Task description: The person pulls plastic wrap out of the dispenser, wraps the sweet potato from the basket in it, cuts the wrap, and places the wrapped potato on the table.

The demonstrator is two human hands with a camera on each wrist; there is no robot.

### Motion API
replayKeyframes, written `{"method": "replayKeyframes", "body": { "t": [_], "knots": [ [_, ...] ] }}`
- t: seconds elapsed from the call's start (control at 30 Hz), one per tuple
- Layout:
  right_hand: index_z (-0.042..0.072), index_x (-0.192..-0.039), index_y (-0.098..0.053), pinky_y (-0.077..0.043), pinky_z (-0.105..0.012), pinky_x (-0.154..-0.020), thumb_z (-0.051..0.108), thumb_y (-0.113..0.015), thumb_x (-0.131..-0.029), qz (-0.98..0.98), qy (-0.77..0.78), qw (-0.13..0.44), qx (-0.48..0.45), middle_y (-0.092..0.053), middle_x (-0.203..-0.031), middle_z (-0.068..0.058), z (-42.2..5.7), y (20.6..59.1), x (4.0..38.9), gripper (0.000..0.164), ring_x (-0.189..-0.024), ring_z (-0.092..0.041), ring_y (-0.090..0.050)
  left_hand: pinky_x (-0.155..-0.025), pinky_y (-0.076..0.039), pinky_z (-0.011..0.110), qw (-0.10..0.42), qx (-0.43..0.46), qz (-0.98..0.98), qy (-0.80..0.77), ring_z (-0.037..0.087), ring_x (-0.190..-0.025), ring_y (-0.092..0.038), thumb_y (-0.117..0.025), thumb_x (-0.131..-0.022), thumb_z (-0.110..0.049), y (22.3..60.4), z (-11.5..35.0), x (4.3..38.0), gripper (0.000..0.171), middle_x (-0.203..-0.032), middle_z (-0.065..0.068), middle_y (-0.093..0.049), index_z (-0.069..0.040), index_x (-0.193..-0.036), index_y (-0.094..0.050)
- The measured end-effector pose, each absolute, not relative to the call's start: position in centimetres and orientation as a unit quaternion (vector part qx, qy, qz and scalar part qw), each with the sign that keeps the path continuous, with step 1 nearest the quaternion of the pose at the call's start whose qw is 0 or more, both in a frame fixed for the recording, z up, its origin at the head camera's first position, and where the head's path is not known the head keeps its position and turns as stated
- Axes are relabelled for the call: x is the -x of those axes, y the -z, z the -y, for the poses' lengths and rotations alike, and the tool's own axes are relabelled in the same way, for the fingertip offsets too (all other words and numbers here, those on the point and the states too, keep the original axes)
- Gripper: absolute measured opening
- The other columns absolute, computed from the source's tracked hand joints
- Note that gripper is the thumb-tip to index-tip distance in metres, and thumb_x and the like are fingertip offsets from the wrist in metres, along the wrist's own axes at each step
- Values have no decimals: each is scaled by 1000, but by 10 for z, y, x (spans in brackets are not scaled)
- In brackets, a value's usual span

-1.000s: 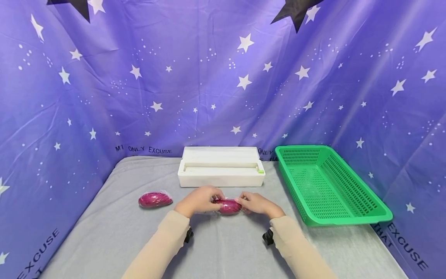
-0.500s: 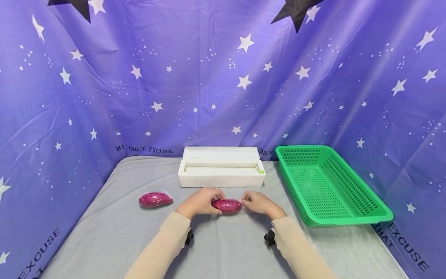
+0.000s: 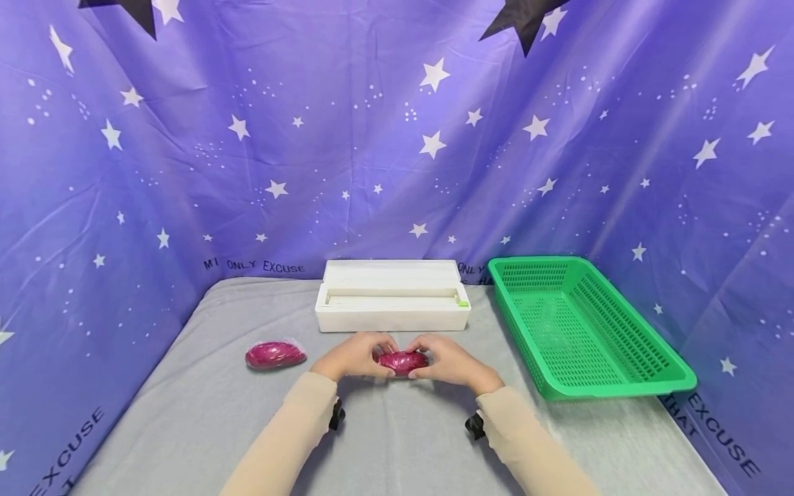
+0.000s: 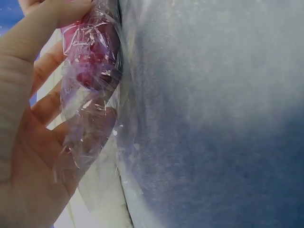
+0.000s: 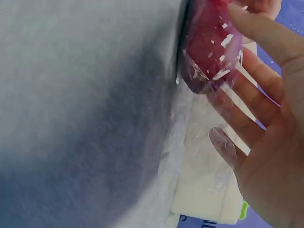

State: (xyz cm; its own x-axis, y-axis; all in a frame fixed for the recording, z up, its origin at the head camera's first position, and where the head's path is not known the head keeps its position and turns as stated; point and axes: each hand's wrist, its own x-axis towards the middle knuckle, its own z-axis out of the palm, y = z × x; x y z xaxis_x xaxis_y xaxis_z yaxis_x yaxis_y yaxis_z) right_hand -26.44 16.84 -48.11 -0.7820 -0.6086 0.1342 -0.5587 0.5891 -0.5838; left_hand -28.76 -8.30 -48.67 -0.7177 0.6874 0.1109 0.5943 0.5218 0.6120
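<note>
A reddish-purple oblong item [image 3: 403, 362] wrapped in clear cling film lies on the grey cloth, between both hands. My left hand [image 3: 360, 356] holds its left end, thumb on the near side and fingers on the far side. The right hand [image 3: 449, 359] grips the other end the same way. Loose, crinkled film [image 4: 88, 137] trails from the wrapped item across the left palm in the left wrist view. In the right wrist view, clear film [image 5: 209, 142] also hangs over some of the right fingers. A second wrapped reddish-purple item [image 3: 276, 355] lies to the left, untouched.
Behind the hands stands a white cling film dispenser box [image 3: 393, 322] with its lid raised and a small green piece at its right end. To the right is a green perforated plastic basket [image 3: 617, 393]. A purple star-printed curtain [image 3: 347, 138] surrounds the table.
My right hand has let go of the film at the right end and moved left to grip the wrapped item itself. The left hand keeps its hold on the left end.
</note>
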Motion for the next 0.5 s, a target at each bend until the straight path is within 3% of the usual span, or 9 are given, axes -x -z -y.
{"method": "replayKeyframes", "body": {
  "t": [0.27,0.5],
  "knots": [
    [11,-118,-64,-52,-36,-88,20,-89,-75,-894,312,57,317,-66,-114,1,-166,483,263,50,-102,-18,-63,-76,-54,30,120,-339,-868,-343,14,-90,-65,-83,-81,-29,486,87,289,35,-100,-2,-70,-18,-112,-70],
    [12,-117,-64,-52,-31,-82,22,-85,-82,-897,306,68,312,-68,-109,3,-163,483,264,43,-95,-11,-63,-82,-53,30,151,-317,-870,-345,7,-92,-65,-79,-85,-37,488,90,293,37,-102,-7,-72,-17,-116,-73]
  ]
}}
